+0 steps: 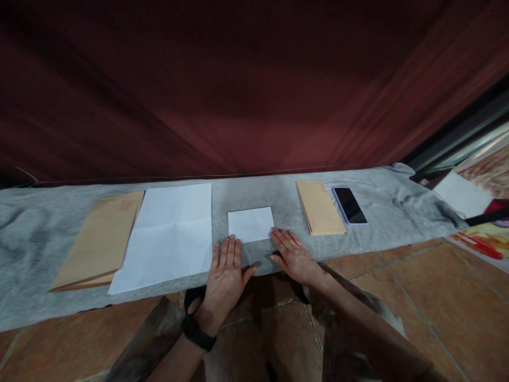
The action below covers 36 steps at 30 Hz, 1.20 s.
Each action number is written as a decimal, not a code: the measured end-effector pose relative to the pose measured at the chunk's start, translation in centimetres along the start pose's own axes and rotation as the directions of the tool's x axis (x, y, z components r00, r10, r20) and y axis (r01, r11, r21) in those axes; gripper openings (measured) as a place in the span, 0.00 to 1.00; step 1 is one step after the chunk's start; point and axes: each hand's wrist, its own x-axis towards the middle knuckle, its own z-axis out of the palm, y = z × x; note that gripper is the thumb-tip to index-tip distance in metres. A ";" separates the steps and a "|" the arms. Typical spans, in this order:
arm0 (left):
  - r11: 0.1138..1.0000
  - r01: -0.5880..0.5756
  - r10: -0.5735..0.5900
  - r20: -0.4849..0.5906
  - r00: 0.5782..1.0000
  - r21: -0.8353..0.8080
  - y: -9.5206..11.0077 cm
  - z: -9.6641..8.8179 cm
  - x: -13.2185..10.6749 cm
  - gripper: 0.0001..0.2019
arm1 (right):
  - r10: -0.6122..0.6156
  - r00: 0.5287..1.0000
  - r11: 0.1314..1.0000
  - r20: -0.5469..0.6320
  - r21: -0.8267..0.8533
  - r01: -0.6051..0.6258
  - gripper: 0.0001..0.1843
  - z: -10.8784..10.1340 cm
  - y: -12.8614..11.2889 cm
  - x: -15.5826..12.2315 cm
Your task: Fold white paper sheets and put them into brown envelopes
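Note:
A small white rectangle of paper (251, 224), perhaps folded, lies flat on the grey cloth in front of me. My left hand (226, 268) rests palm down, fingers stretched out, with its fingertips at the paper's near left corner. At the near right corner, the fingertips of my right hand (294, 254) touch or nearly touch the edge, its fingers flat too. Neither hand grips anything. To the left of the small paper is a stack of large white sheets (175, 233). A dark watch band circles my left wrist.
Large brown envelopes (101, 239) lie at the left, partly under the white sheets. Smaller brown envelopes (320, 207) and a phone (350, 206) lie to the right. The grey cloth (382, 201) ends at a dark red curtain (254, 106) behind. Tiled floor (397, 286) shows in front.

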 end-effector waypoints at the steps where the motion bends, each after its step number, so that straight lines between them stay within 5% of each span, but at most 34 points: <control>1: 1.000 0.000 0.000 -0.002 1.000 -0.004 0.0 0.0 0.1 0.38 | 0.003 1.000 1.000 0.001 0.002 -0.003 0.33 -0.1 -0.1 0.0; 12: 0.986 -0.104 0.106 0.011 0.994 -0.129 1.5 0.3 1.7 0.33 | 0.108 0.991 0.989 -0.074 0.105 -0.100 0.25 -1.2 -1.6 2.2; 21: 0.981 -0.086 0.081 -0.035 0.996 -0.177 1.5 1.8 1.3 0.34 | -0.057 0.998 0.983 -0.036 0.172 0.063 0.31 0.6 -5.3 3.7; 36: 0.993 -0.084 0.090 0.076 0.993 -0.083 1.4 0.2 1.5 0.33 | -0.066 0.998 0.994 -0.013 0.084 0.067 0.32 1.2 -3.7 2.7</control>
